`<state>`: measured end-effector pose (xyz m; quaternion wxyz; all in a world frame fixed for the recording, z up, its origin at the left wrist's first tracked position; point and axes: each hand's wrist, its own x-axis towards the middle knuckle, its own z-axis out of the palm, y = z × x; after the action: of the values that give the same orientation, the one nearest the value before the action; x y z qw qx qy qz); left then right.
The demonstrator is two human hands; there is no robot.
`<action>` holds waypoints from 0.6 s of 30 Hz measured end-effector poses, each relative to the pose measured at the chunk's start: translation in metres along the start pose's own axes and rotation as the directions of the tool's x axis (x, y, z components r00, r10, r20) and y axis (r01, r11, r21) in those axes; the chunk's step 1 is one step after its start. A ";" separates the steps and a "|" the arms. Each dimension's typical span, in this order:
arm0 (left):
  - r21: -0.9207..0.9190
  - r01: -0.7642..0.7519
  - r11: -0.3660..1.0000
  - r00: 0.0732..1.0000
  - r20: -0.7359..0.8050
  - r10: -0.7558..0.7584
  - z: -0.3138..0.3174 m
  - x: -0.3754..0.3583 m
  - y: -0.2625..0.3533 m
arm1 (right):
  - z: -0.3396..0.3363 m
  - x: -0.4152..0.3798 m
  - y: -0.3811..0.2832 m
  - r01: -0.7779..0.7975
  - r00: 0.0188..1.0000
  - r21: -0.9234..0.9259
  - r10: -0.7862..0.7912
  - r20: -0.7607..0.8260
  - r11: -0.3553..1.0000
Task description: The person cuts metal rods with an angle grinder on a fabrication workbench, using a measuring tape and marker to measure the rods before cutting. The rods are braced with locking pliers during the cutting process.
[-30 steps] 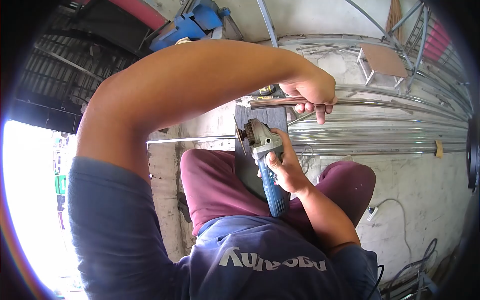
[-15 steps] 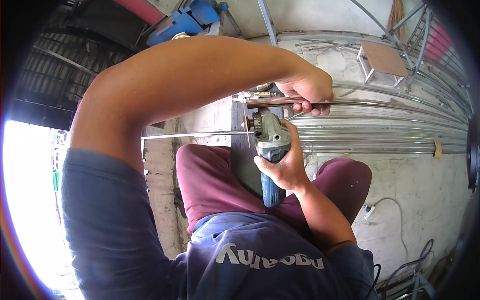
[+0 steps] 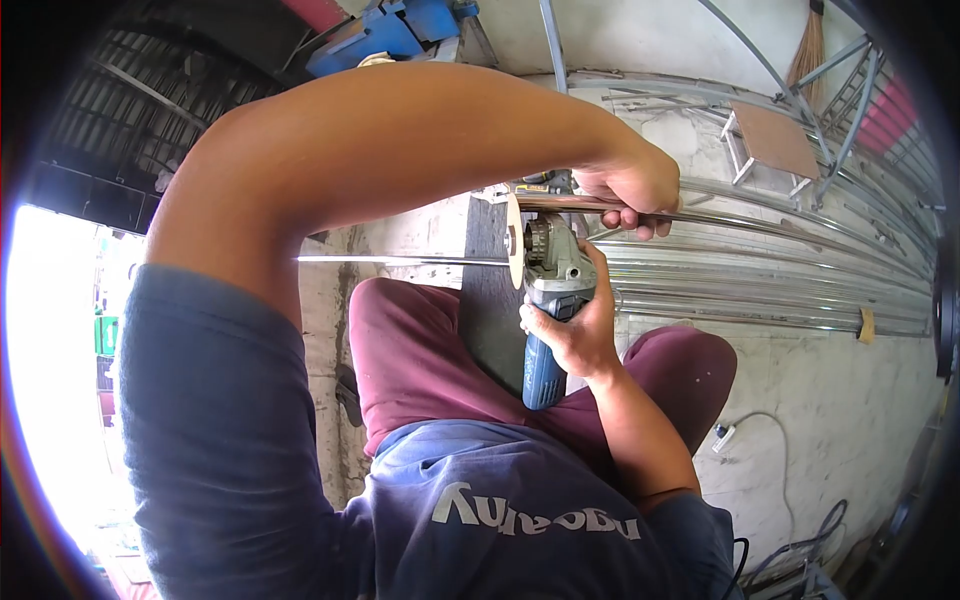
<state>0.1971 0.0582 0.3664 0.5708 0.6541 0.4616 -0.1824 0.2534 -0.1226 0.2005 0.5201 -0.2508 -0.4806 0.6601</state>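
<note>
My right hand (image 3: 577,335) is wrapped around the body of a blue and grey angle grinder (image 3: 545,372), which is held upright over my lap. Its thin tan disc (image 3: 515,245) faces left, turned partly toward me. My left arm crosses over the top, and my left hand (image 3: 635,195) is closed around a shiny metal tube (image 3: 570,203). That tube's left end is right at the upper edge of the disc. Under the grinder lies a dark board (image 3: 487,320) between my legs. A thin bright rod (image 3: 400,260) extends left from beside the disc.
Long metal tubes (image 3: 760,270) lie across the floor to the right. A small brown-topped stool (image 3: 772,138) stands beyond them, near a broom (image 3: 808,60). Blue machinery (image 3: 385,38) stands at the back. A cable with a white plug (image 3: 724,436) lies on the right floor.
The grinder and the tube in my left hand have shifted slightly right. The disc has turned from nearly edge-on to showing more of its face. The camera view has shifted a little.
</note>
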 end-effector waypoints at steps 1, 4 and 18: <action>0.004 0.002 1.000 1.000 -0.006 -0.002 0.001 -0.001 0.000 | 0.001 -0.001 0.000 -0.013 1.000 0.011 0.013 -0.017 1.000; 0.007 0.002 1.000 1.000 -0.019 -0.002 0.001 -0.003 0.000 | 0.003 0.000 0.001 -0.013 0.999 0.031 0.014 -0.038 0.999; 0.018 -0.020 1.000 0.999 -0.036 0.021 0.000 -0.001 -0.003 | -0.002 0.002 0.008 0.014 1.000 0.027 -0.014 0.002 1.000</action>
<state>0.1939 0.0577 0.3652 0.5584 0.6669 0.4635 -0.1689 0.2512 -0.1199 0.1925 0.5274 -0.2398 -0.4739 0.6631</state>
